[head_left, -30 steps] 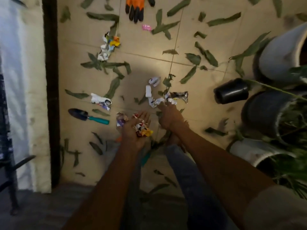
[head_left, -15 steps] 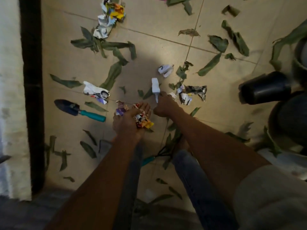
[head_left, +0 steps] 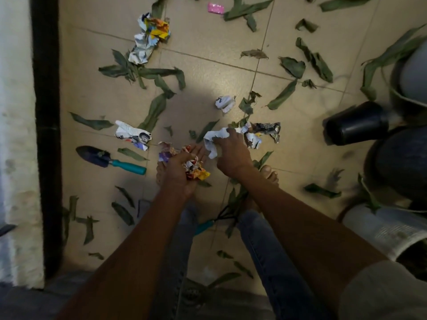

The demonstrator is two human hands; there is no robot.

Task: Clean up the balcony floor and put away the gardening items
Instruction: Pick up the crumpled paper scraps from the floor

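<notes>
Grip: right hand [head_left: 227, 150] now pinching white crumpled paper [head_left: 213, 138] just off the floor [head_left: 208, 72] mid-tile; 0.5 s ago it was only reaching, so pickup's done. Left hand [head_left: 182, 168] palm-up, cupped round colored paper wads [head_left: 195, 169], just beside. Trowel [head_left: 111, 160] near floor's left edge, untouched.

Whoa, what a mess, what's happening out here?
Someone is picking litter off the balcony floor by hand. The right hand grips a white paper scrap, and the left hand cups a bundle of crumpled paper. More paper wads, many leaves and a trowel still lie on the tiles.
</notes>
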